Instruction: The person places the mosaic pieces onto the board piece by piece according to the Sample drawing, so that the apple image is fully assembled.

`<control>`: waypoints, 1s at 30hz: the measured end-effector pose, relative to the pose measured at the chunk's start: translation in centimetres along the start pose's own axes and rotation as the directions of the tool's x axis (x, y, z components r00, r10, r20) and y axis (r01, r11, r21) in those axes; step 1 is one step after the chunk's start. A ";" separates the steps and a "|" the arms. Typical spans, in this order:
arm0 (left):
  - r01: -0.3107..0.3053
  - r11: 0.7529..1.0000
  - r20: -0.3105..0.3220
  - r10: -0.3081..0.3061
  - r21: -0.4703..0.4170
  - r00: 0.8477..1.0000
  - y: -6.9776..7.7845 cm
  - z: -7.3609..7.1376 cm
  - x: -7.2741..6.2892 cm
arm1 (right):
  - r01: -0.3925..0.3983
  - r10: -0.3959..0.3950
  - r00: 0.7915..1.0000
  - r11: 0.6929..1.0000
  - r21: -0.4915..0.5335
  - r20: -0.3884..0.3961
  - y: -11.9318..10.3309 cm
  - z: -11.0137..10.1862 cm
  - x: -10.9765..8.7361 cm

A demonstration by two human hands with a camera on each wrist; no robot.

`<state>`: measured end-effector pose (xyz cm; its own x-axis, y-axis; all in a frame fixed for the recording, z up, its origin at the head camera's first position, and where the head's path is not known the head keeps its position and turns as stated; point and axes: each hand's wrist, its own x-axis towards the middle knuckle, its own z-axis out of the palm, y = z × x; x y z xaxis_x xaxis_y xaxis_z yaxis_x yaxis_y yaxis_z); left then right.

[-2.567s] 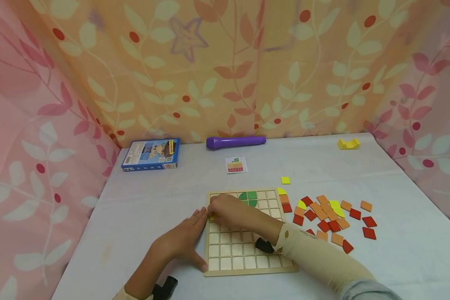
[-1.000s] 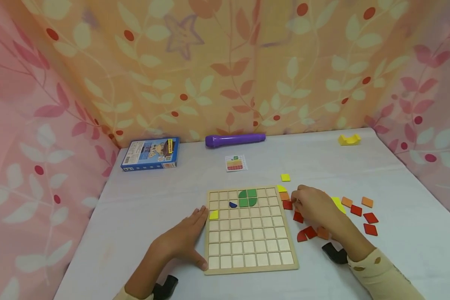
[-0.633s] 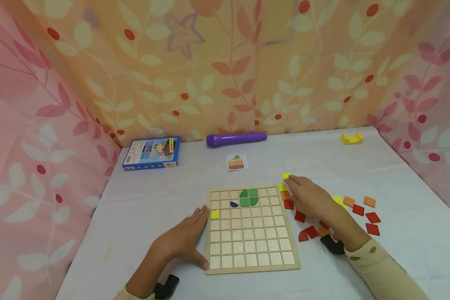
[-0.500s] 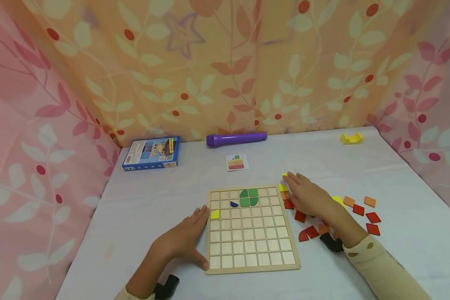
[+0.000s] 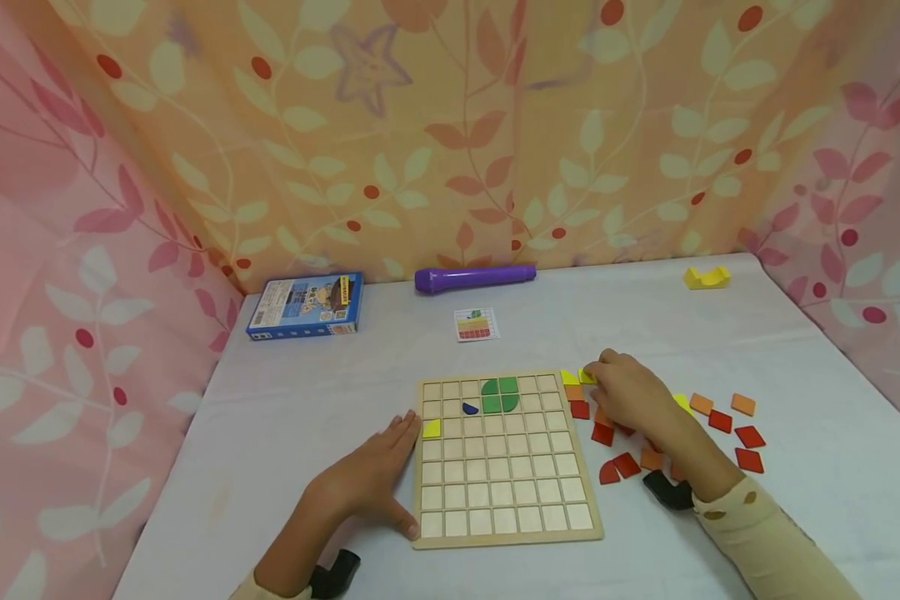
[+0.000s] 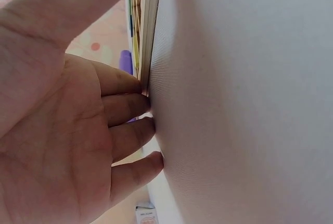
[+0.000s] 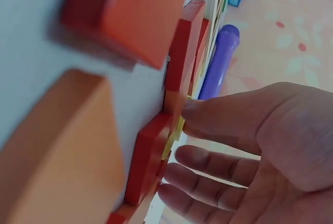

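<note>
My left hand point(image 5: 363, 479) lies with straight fingers along the left edge of a wooden grid board point(image 5: 600, 517), its thumb at the near-left corner. Four green tiles, several together, form a rounded shape point(image 5: 500, 395) on the board. A blue half-round tile point(image 5: 470, 408) sits askew beside them, and a yellow tile point(image 5: 431, 428) fills a cell at the left. Just off the board's far-right corner, my right hand point(image 5: 637, 400) pinches a yellow tile point(image 5: 586, 377) with curled fingertips. The right wrist view shows thumb and fingers point(image 7: 218, 112) by yellow tiles, partly hidden.
Loose red tiles point(image 5: 720, 421) and orange tiles point(image 5: 743, 404) lie to the right of the board. Behind it lies a small pattern card point(image 5: 477, 325). Along the back are a blue box point(image 5: 305, 306), a purple microphone-like stick point(image 5: 475, 278) and a yellow holder point(image 5: 707, 278).
The right hand has left the board, where a yellow tile now shows in a left cell. It reached the loose yellow tile and drew it nearer and rightward. The left hand stays put.
</note>
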<state>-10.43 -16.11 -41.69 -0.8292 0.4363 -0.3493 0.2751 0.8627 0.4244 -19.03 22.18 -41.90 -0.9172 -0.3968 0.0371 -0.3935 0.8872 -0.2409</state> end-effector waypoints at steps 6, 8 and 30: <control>0.012 1.000 0.003 -0.012 0.001 1.000 0.0 -0.1 0.1 | -0.024 0.025 1.000 0.998 0.061 -0.014 0.2 0.1 -0.1; 0.016 1.000 0.003 -0.016 0.005 1.000 0.1 -0.1 0.1 | -0.032 0.033 0.999 0.998 0.062 -0.012 0.1 0.1 -0.1; 0.015 1.000 -0.005 -0.015 0.021 1.000 0.0 0.1 0.0 | 0.235 -0.220 0.964 0.967 0.100 -0.147 -4.8 -0.1 -0.5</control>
<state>-10.40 -16.06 -41.73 -0.8354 0.4224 -0.3516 0.2728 0.8741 0.4018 -16.67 18.15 -40.64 -0.8074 -0.5428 0.2313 -0.5900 0.7408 -0.3210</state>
